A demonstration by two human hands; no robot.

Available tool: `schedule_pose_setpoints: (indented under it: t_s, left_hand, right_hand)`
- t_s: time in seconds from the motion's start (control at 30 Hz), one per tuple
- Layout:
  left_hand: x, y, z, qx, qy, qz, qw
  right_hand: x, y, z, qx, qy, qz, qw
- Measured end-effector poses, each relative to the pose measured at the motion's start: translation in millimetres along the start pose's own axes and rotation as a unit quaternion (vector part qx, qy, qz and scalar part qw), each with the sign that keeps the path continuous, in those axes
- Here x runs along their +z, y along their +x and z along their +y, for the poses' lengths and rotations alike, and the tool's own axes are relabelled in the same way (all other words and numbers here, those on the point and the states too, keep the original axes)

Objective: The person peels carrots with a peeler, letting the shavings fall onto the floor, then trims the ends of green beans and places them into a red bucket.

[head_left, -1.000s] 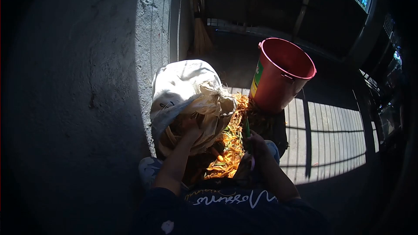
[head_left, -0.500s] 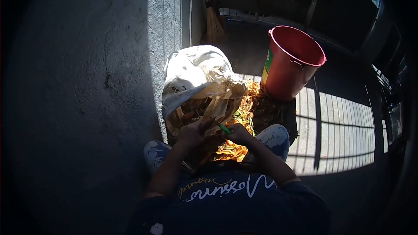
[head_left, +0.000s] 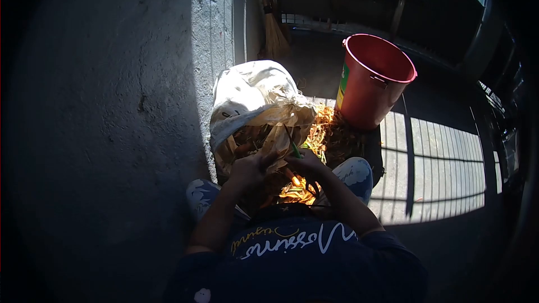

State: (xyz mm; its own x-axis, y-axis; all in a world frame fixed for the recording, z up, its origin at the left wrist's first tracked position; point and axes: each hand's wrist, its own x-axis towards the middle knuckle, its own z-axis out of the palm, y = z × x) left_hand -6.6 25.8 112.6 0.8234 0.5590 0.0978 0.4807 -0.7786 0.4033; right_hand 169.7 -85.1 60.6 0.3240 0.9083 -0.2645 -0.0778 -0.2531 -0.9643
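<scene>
My left hand (head_left: 248, 169) is at the mouth of a white woven sack (head_left: 255, 87), its fingers closed on something I cannot make out in the shadow. Just to its right, my right hand (head_left: 306, 163) is wrapped round the green handle of a tool (head_left: 296, 150), whose thin dark blade points up toward the sack opening. Brown, elongated pieces lie inside the sack. Orange and yellow husks or peelings (head_left: 297, 192) cover the floor below my hands and to the right of the sack.
A red bucket (head_left: 373, 87) stands beyond the peelings at the right. A rough wall (head_left: 112, 90) runs along the left, with a straw broom (head_left: 275, 36) leaning at its far end. My knees flank the work spot.
The green-handled tool has turned from slanting left to pointing upward. My hands have shifted slightly, and an orange-tipped piece now shows below them.
</scene>
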Motion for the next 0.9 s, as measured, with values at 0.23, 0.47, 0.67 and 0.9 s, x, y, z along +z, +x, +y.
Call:
schedule_pose_setpoints:
  t_s: [0.23, 0.47, 0.67, 0.9]
  left_hand:
    - [26.1, 9.9, -3.7, 0.127, 0.061, 0.201, 0.969]
    - [54.7, 6.1, -6.4, -0.343, -0.801, -0.041, 0.488]
    - [57.3, 17.0, -51.4, -0.292, -0.688, 0.013, 0.664]
    - [35.2, -14.6, -21.6, -0.064, -0.462, 0.023, 0.884]
  right_hand:
    - [25.1, -14.4, -19.1, -0.175, -0.042, 0.028, 0.983]
    - [40.9, -26.1, -2.5, -0.405, -0.125, 0.131, 0.896]
    - [34.6, -22.0, 15.1, -0.242, -0.112, 0.049, 0.963]
    - [12.8, -17.3, -17.4, -0.162, -0.193, -0.098, 0.963]
